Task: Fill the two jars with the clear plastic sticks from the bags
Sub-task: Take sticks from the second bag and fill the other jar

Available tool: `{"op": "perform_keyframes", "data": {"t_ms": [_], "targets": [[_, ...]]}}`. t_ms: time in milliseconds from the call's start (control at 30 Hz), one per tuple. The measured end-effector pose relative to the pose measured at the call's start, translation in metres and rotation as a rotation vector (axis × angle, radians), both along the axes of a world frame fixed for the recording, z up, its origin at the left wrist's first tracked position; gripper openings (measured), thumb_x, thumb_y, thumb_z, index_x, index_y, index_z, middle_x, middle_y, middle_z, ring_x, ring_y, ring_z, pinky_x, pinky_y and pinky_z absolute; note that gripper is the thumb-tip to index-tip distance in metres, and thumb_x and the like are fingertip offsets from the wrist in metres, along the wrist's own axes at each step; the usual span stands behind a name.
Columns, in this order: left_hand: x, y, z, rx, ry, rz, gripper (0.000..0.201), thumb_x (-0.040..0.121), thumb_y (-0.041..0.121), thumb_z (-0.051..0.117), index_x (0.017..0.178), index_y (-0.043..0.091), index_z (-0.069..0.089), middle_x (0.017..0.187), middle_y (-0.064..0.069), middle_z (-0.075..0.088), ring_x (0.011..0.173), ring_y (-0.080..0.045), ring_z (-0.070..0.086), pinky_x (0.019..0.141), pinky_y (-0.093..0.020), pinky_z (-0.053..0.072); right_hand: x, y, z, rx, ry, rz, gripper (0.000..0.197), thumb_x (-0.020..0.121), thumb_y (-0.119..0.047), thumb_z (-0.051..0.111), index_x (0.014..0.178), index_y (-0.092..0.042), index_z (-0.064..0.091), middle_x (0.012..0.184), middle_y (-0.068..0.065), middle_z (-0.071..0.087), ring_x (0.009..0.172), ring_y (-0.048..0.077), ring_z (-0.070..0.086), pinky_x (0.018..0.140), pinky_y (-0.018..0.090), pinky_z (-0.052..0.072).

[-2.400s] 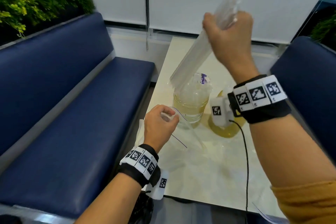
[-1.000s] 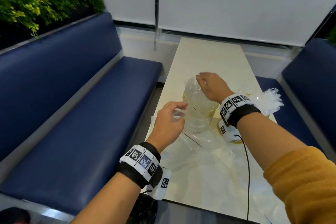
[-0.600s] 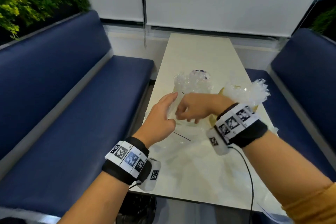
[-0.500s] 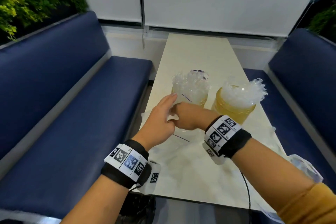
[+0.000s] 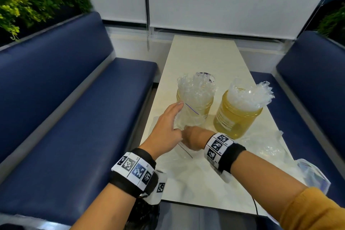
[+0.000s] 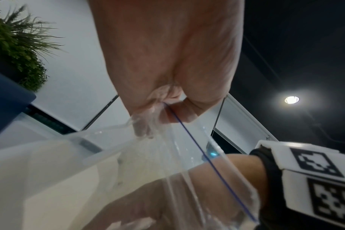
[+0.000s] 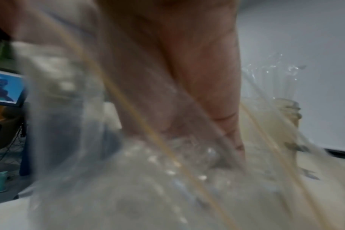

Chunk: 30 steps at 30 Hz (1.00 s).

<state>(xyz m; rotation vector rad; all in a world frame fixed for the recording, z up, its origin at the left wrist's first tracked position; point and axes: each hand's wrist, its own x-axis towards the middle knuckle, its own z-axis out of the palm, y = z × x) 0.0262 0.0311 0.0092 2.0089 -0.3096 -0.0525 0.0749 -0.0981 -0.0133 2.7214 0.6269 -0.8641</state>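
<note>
Both yellowish clear jars (image 5: 237,115) already bristle with upright clear plastic sticks (image 5: 196,87), just past the hands. Left hand (image 5: 164,132) pinches the clear zip bag with a blue line (image 5: 188,117) open in front of the left jar, right hand (image 5: 194,139) is inside it; can't tell its grip, that wrist view's a blur

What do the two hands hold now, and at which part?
The left hand pinches the clear zip bag at its mouth edge; the right hand reaches inside it.
</note>
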Motion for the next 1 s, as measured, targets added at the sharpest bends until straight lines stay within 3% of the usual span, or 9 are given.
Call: {"op": "perform_keyframes", "data": {"t_ms": [200,300,367,467,533,633,833,933,1000], "targets": [[-0.001,0.002,-0.007,-0.017,0.003,-0.001,0.087,0.069,-0.002,0.042,0.154,0.014,0.037,0.158,0.004,0.038,0.145,-0.010,0.038,0.121,-0.025,0.029,-0.001,-0.006,-0.007,0.077,0.046,-0.072,0.046,0.108,-0.026,0.035,0.153,-0.025,0.030,0.142,0.017,0.046,0.122,0.037,0.055,0.098,0.044,0.047],[-0.001,0.002,-0.007,-0.017,-0.002,0.000,0.083,0.077,-0.011,0.049,0.155,0.015,0.036,0.157,0.005,0.038,0.142,-0.008,0.040,0.113,-0.012,0.029,0.000,-0.008,-0.005,0.113,0.057,-0.078,0.050,0.106,-0.019,0.040,0.154,-0.026,0.029,0.135,0.010,0.058,0.118,0.030,0.058,0.084,0.034,0.044],[0.000,0.002,-0.007,0.000,-0.034,0.010,0.080,0.079,-0.001,0.056,0.154,0.016,0.037,0.155,0.007,0.039,0.139,-0.007,0.042,0.112,-0.014,0.031,0.001,-0.008,0.003,0.111,0.043,-0.075,0.050,0.106,-0.017,0.039,0.154,-0.026,0.031,0.137,0.012,0.056,0.118,0.031,0.057,0.080,0.034,0.041],[0.001,0.003,-0.011,0.098,-0.078,0.027,0.080,0.081,0.007,0.067,0.154,0.020,0.037,0.155,0.008,0.041,0.139,-0.009,0.042,0.117,-0.028,0.036,0.002,-0.006,0.022,0.075,0.008,-0.039,0.053,0.103,-0.013,0.039,0.154,-0.026,0.033,0.146,0.010,0.048,0.126,0.031,0.052,0.092,0.038,0.046],[0.002,0.002,-0.014,0.182,-0.086,0.024,0.086,0.079,0.017,0.077,0.154,0.022,0.036,0.155,0.009,0.040,0.140,-0.009,0.041,0.117,-0.028,0.035,0.003,-0.005,0.039,0.014,-0.024,0.013,0.053,0.102,-0.013,0.041,0.154,-0.023,0.033,0.150,0.006,0.046,0.131,0.029,0.049,0.103,0.040,0.045],[0.004,-0.001,-0.020,0.259,-0.076,0.028,0.095,0.072,0.031,0.087,0.152,0.025,0.037,0.153,0.010,0.042,0.137,-0.010,0.041,0.114,-0.026,0.036,0.005,-0.001,0.068,-0.064,-0.054,0.058,0.051,0.103,-0.015,0.044,0.153,-0.020,0.035,0.151,0.005,0.045,0.131,0.028,0.050,0.107,0.040,0.044],[0.007,-0.007,-0.030,0.231,-0.128,0.276,0.062,0.078,0.045,0.082,0.130,0.025,0.054,0.121,0.014,0.058,0.108,-0.008,0.056,0.093,-0.030,0.047,-0.005,0.005,0.129,0.111,-0.152,0.061,0.042,0.101,-0.017,0.047,0.143,-0.025,0.052,0.130,0.003,0.061,0.113,0.025,0.061,0.093,0.035,0.049],[0.012,-0.008,-0.029,0.214,-0.165,0.407,0.026,0.088,0.042,0.071,0.097,0.019,0.061,0.087,0.007,0.066,0.078,-0.020,0.063,0.066,-0.035,0.052,-0.009,0.007,0.142,0.220,-0.183,0.087,0.041,0.096,-0.021,0.055,0.135,-0.033,0.060,0.122,-0.002,0.063,0.103,0.022,0.061,0.083,0.031,0.048],[0.013,-0.009,-0.031,0.158,-0.150,0.431,0.030,0.090,0.044,0.067,0.083,0.016,0.059,0.072,0.004,0.063,0.065,-0.021,0.059,0.057,-0.038,0.050,-0.009,0.003,0.148,0.355,-0.179,0.071,0.045,0.090,-0.038,0.064,0.135,-0.037,0.058,0.117,-0.007,0.062,0.099,0.018,0.062,0.087,0.032,0.051]]}}
